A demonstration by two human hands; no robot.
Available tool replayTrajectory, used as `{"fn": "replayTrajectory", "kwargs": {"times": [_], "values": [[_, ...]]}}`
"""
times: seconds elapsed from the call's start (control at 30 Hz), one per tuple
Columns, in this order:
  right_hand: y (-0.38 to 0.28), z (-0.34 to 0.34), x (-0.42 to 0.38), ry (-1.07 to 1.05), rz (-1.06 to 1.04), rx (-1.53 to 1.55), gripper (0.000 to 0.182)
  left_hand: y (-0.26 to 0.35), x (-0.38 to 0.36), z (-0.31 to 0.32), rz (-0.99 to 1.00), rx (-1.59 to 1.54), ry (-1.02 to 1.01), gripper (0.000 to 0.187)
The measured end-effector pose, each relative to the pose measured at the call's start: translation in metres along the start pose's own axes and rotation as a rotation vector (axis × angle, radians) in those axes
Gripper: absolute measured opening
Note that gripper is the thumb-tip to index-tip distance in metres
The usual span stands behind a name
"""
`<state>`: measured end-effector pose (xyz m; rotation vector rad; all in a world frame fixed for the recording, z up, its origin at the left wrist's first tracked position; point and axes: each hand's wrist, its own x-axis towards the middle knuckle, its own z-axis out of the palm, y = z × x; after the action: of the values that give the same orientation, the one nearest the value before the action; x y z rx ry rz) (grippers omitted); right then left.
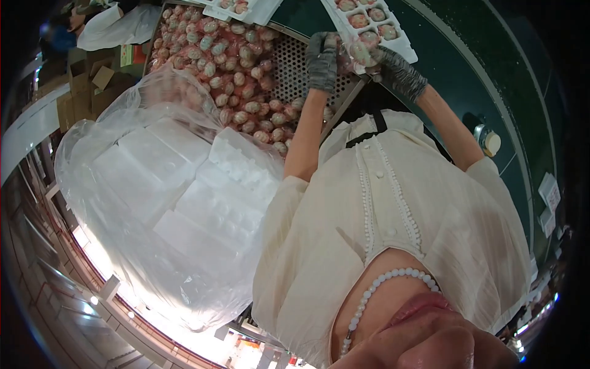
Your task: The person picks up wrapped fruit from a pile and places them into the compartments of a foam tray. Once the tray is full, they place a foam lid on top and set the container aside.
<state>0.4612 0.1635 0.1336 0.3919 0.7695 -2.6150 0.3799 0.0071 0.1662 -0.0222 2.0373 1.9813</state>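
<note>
Both my hands wear grey knitted gloves and meet at the near corner of a white foam tray [402, 49] with compartments. My left hand [322, 61] is closed, its fingers on clear, pinkish plastic wrap. My right hand [398, 72] is closed on a plastic-wrapped, egg-sized ball [362, 55], pale and reddish. Similar balls sit in the tray's compartments. To the left, a heap of wrapped balls [239, 80] lies in a shallow bin with a perforated metal bottom [295, 64]. My fingertips are partly hidden by the wrap.
A large clear bag of white foam trays [166, 178] stands at my left. Another foam tray [252, 11] rests at the bin's far edge. Cardboard boxes [92, 86] are at far left. A jar [488, 141] stands on the green surface [455, 80] at right.
</note>
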Motion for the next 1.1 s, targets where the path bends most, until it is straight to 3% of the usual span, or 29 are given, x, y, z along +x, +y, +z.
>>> {"fn": "replayTrajectory", "kwargs": {"times": [0.07, 0.13, 0.2, 0.23, 0.33, 0.37, 0.4, 0.47, 0.5, 0.57, 0.6, 0.67, 0.7, 0.73, 0.8, 0.83, 0.87, 0.93, 1.03, 1.1], "values": [[-0.008, -0.011, -0.001, 0.035, -0.015, -0.032, 0.035, -0.013, 0.018, 0.008, 0.164, 0.045, -0.127, 0.02], [-0.016, -0.017, -0.005, 0.077, -0.157, 0.06, 0.035, -0.014, 0.024, 0.015, 0.096, 0.08, -0.168, 0.019], [-0.021, -0.023, -0.005, 0.1, -0.169, 0.062, 0.036, -0.023, 0.037, 0.024, 0.32, 0.226, -0.208, 0.016], [-0.026, -0.024, -0.01, 0.081, -0.175, 0.055, 0.036, -0.02, 0.031, 0.03, 0.33, 0.228, -0.222, 0.016], [-0.03, -0.047, -0.002, 0.004, -0.257, 0.077, 0.037, -0.015, 0.037, 0.04, 0.155, 0.087, -0.284, 0.016], [-0.034, -0.048, -0.005, 0.099, -0.241, 0.076, 0.038, 0.01, 0.022, 0.045, 0.014, -0.012, -0.311, 0.016], [-0.036, -0.051, -0.008, 0.197, -0.224, 0.079, 0.038, -0.018, 0.029, 0.046, 0.058, -0.164, -0.346, 0.016], [-0.035, -0.053, -0.014, 0.29, -0.302, -0.068, 0.032, -0.044, 0.027, 0.049, -0.13, -0.076, -0.425, 0.021], [-0.032, -0.053, -0.015, 0.404, -0.327, -0.165, 0.034, -0.056, 0.025, 0.054, -0.122, -0.075, -0.438, 0.021], [-0.032, -0.048, -0.022, 0.611, -0.413, -0.484, 0.038, -0.072, 0.02, 0.068, 0.707, 0.784, -0.128, 0.021], [-0.032, -0.044, -0.025, 0.615, -0.425, -0.488, 0.038, -0.075, 0.018, 0.076, 0.718, 0.776, -0.131, 0.021], [-0.024, -0.047, -0.026, 0.76, -0.787, -1.156, 0.042, -0.067, 0.003, 0.089, -0.176, -0.219, -0.31, 0.023], [-0.024, -0.04, -0.033, 0.776, -0.852, -1.291, 0.045, -0.062, -0.002, 0.096, -0.33, -0.18, -0.274, 0.022], [-0.019, -0.04, -0.036, 0.779, -0.85, -1.294, 0.045, -0.067, -0.007, 0.099, -0.333, -0.183, -0.276, 0.022], [-0.016, -0.04, -0.039, 0.807, -0.706, -1.625, 0.048, -0.08, -0.011, 0.106, -0.098, 0.005, -0.341, 0.026], [-0.014, -0.042, -0.039, 0.759, -0.597, -1.553, 0.051, -0.081, -0.009, 0.107, -0.07, 0.049, -0.337, 0.027], [-0.015, -0.047, -0.042, 0.766, -0.593, -1.558, 0.051, -0.083, -0.009, 0.109, -0.073, 0.043, -0.343, 0.027], [-0.017, -0.05, -0.045, 0.768, -0.531, -1.625, 0.053, -0.079, -0.011, 0.108, -0.139, 0.343, -0.331, 0.031], [-0.025, -0.05, -0.05, 0.71, -0.541, -1.646, 0.049, -0.057, -0.011, 0.109, -0.292, 0.318, -0.333, 0.031], [-0.026, -0.047, -0.053, 0.687, -0.522, -1.664, 0.047, -0.058, -0.01, 0.109, -0.259, 0.39, -0.343, 0.031]]}}
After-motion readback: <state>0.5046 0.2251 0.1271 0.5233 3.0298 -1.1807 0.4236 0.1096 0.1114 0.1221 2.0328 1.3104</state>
